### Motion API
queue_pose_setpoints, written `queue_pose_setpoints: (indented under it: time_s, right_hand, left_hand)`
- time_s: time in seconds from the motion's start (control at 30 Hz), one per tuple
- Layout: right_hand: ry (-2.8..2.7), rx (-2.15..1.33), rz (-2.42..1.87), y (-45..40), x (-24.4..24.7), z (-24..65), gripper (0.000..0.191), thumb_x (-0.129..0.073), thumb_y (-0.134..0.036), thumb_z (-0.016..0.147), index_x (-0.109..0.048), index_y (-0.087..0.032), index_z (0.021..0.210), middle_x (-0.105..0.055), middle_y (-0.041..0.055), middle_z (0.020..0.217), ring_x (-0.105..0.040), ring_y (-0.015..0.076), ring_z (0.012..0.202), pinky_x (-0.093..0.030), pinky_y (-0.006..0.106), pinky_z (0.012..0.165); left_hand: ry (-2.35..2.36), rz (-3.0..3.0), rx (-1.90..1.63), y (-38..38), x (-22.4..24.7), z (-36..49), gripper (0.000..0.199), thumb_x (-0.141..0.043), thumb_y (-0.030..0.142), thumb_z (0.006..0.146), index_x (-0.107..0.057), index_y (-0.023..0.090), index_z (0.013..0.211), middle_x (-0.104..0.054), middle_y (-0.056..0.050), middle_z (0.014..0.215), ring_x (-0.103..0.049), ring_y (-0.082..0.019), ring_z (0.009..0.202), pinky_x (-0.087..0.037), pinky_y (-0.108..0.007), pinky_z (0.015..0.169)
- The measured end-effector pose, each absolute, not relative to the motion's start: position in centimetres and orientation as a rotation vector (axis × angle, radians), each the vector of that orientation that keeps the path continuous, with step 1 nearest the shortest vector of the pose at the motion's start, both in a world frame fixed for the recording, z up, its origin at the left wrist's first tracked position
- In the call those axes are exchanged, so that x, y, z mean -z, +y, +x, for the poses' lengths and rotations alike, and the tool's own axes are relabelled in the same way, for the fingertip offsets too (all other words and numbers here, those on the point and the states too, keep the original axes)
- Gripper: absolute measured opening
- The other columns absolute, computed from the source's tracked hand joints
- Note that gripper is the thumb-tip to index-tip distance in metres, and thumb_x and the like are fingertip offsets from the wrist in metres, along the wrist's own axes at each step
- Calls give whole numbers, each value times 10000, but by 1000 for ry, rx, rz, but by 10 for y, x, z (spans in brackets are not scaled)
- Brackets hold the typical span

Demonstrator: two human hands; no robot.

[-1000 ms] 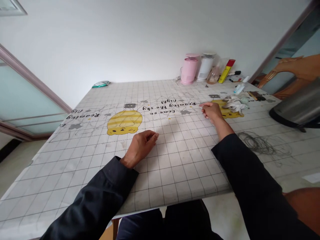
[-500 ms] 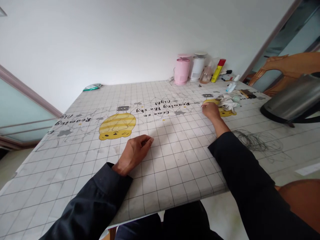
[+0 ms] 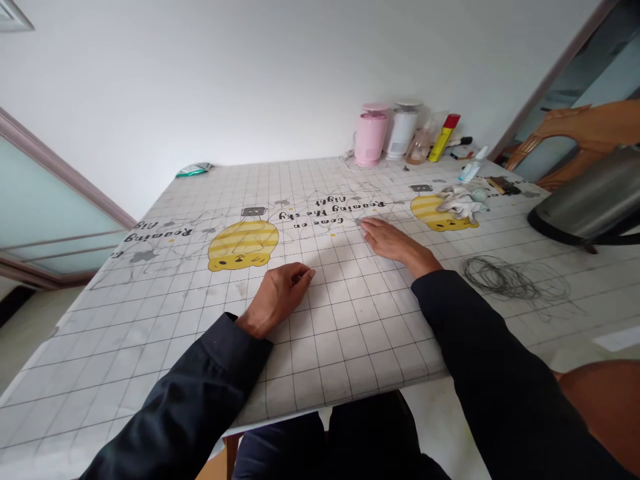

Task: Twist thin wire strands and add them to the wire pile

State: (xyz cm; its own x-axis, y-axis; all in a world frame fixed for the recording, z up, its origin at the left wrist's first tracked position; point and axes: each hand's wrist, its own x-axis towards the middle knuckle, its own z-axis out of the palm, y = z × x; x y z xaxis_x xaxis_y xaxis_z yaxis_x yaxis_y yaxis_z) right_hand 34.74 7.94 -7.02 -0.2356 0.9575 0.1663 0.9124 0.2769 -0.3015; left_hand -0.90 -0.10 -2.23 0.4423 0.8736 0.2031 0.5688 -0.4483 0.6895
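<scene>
My left hand (image 3: 279,293) rests low over the tablecloth (image 3: 345,333), its fingers curled and thumb pressed toward the index finger. Whatever it may pinch is too small to make out. To the right and a little farther off, my right hand (image 3: 395,245) reaches leftward, palm down, with fingers stretched out and nothing visible in them. Thin dark strands cross the cloth around the printed lettering; I cannot tell which are loose wire. A loose coil of thin dark wire (image 3: 510,279) lies right of my right forearm.
A metal kettle (image 3: 590,193) stands at the right, near a crumpled white cloth (image 3: 463,202) and a small clear bottle (image 3: 473,165). Along the wall are a pink device (image 3: 371,137), a white device (image 3: 403,132) and a yellow can (image 3: 443,140). A green packet (image 3: 194,169) lies back left.
My right hand has moved left from beside the white cloth, and its curled fingers have straightened. My left hand keeps its curled pose in nearly the same place. The view has shifted slightly.
</scene>
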Motion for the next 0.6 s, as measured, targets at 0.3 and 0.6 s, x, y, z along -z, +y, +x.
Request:
queue_pose_setpoints:
  time_s: [0.3,0.6]
  right_hand:
    - [-2228,-141,-1651,67,69,355,546,-388,-384,1137,-627,-144,1566,-626,180,1611,-531,350,1560,-396,563,1331]
    - [-2078,-42,-1616,8,40,319,359,-481,-255,1110,-714,-188,1374,-752,155,1375,-681,299,1322,-521,459,1178]
  left_hand:
    - [1212,2181,-739,-2,20,-8,367,-560,443,1066,-733,180,876,-674,-10,725,-547,-157,659,-428,-304,658]
    - [1224,2170,-693,0,20,-9,424,-565,534,1039,-786,183,952,-721,-32,756,-621,-199,707,-446,-307,650]
